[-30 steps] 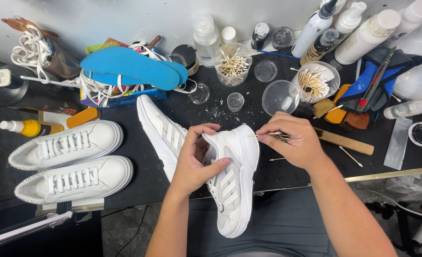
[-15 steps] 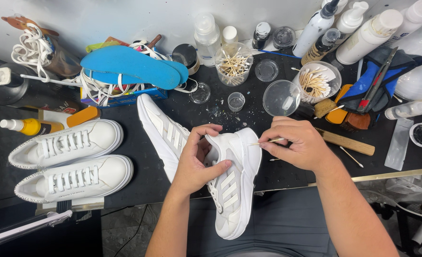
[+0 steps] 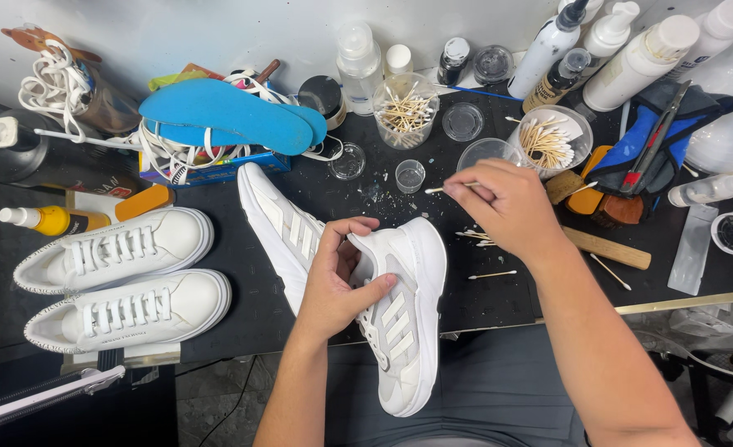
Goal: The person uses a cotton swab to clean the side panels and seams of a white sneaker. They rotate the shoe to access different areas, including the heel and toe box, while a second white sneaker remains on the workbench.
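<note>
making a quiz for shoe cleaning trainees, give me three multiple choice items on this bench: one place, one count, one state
1. Where do the blue insoles lie?
A. on the box of laces at the back
B. inside a shoe
C. on the floor

2. How many white shoes are in view?
A. two
B. four
C. six

3. What does the right hand hold?
A. a brush
B. a spray bottle
C. a cotton swab

Answers:
1 A, they rest over the lace-filled box.
2 B, a laced pair at left, one shoe on the mat, one held shoe in the left hand.
3 C, the cotton swab sticks out of its fingers.
</note>
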